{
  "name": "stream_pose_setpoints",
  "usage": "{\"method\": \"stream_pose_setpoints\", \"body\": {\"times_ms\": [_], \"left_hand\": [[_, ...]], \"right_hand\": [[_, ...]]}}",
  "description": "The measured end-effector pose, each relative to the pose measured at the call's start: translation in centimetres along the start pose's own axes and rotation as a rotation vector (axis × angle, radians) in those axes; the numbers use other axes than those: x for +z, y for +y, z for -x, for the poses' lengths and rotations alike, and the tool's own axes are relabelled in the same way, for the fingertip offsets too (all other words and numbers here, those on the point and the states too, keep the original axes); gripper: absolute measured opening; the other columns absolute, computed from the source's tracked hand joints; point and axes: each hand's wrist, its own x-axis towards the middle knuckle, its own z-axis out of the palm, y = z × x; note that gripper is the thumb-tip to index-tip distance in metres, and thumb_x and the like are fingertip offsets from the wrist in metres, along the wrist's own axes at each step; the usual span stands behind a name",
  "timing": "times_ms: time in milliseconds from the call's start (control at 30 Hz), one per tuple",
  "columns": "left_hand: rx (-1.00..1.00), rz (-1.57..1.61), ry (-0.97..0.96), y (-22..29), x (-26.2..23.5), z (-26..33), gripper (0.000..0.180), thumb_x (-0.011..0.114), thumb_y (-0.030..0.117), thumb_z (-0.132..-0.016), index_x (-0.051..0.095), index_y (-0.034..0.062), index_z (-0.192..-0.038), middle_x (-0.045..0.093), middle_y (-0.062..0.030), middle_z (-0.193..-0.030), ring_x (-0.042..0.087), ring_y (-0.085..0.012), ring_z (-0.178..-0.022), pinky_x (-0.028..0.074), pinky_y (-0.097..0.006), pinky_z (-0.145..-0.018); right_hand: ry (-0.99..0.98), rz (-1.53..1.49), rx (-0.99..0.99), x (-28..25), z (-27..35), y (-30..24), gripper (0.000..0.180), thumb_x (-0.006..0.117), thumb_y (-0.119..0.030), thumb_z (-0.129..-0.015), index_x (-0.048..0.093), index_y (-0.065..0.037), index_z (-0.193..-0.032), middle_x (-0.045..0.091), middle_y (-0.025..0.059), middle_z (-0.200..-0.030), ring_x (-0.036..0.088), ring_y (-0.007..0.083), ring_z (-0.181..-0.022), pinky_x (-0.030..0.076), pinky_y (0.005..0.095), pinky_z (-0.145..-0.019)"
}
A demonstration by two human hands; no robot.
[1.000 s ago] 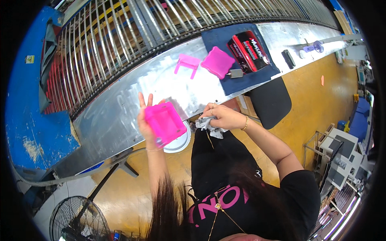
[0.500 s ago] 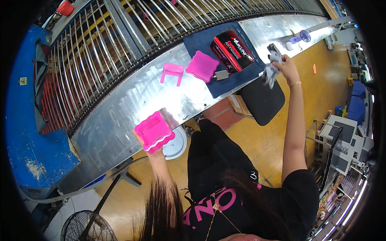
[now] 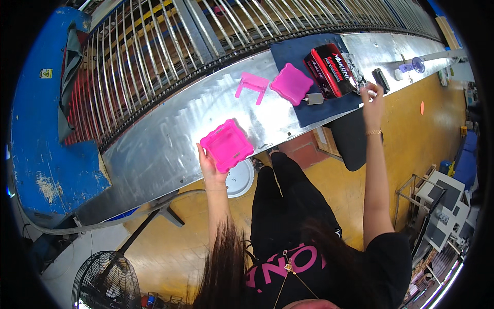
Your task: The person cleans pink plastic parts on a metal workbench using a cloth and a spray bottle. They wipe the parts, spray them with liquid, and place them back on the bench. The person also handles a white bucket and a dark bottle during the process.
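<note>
My left hand grips a bright pink plastic tray with wavy edges by its left and near side, the hollow side turned up, at the bench's front edge. At the right, my right hand is closed at the near end of a crumpled grey cloth, which lies against a red and black box. A small black object sits just right of those fingers. Left of the box are a wavy pink plate, a short metal cylinder and a pink U-shaped frame.
The metal bench runs along a rack of metal bars, with a dark blue mat on it. A small purple fan stands far right. Below are a black stool, a white round basin and a black floor fan.
My right hand has lowered the cloth from above the bench's front edge to beside the box. The pink tray has turned and moved forward over the bench. The view has shifted.
</note>
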Motion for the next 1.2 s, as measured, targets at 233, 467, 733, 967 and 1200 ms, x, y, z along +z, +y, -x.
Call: {"method": "stream_pose_setpoints", "body": {"times_ms": [233,467,733,967,1200], "left_hand": [[0.221,-0.183,0.030,0.1,0.1,-3.0,0.043,0.039,0.041,-0.105,0.047,0.0092,-0.133,0.059,-0.0107,-0.127,0.058,-0.0253,-0.116,0.048,-0.043,-0.099],[0.566,-0.538,0.102,-0.1,-0.3,-3.6,0.038,0.040,0.019,-0.105,0.037,0.0003,-0.138,0.054,-0.0153,-0.128,0.055,-0.0247,-0.117,0.043,-0.038,-0.102],[0.768,-0.938,0.262,-0.6,1.2,-0.5,0.044,0.044,0.021,-0.104,0.038,0.0003,-0.142,0.039,-0.0172,-0.148,0.043,-0.0253,-0.133,0.033,-0.035,-0.111],[1.032,-0.757,0.539,-3.4,-3.0,7.4,0.043,0.047,0.021,-0.103,0.037,0.0028,-0.141,0.044,-0.0150,-0.142,0.045,-0.0260,-0.131,0.037,-0.037,-0.106],[0.227,-1.197,0.684,-22.2,-30.1,11.8,0.050,0.055,0.021,-0.094,0.045,-0.0035,-0.136,0.052,-0.0221,-0.134,0.050,-0.0329,-0.125,0.038,-0.040,-0.104]], "right_hand": [[-0.303,0.130,0.160,3.4,9.7,-0.6,0.034,0.072,-0.014,-0.083,0.058,-0.006,-0.113,0.059,0.0113,-0.096,0.059,0.0206,-0.079,0.049,0.0319,-0.075],[0.040,0.793,-0.186,0.6,3.0,6.2,0.037,0.062,-0.005,-0.080,0.058,-0.010,-0.116,0.059,0.0117,-0.110,0.058,0.0281,-0.098,0.049,0.0396,-0.082],[-0.344,1.103,-0.538,2.3,2.5,5.7,0.016,0.054,-0.012,-0.089,0.067,-0.009,-0.097,0.067,0.0082,-0.094,0.065,0.0245,-0.088,0.054,0.0365,-0.071],[-0.406,0.985,-0.598,0.9,1.4,7.4,0.016,0.057,-0.003,-0.085,0.062,-0.005,-0.101,0.067,0.0130,-0.089,0.068,0.0292,-0.082,0.056,0.0389,-0.070],[-0.408,0.533,-0.757,-0.6,3.4,8.6,0.035,0.065,-0.008,-0.085,0.057,-0.006,-0.119,0.052,0.0186,-0.133,0.053,0.0347,-0.118,0.045,0.0420,-0.097]]}}
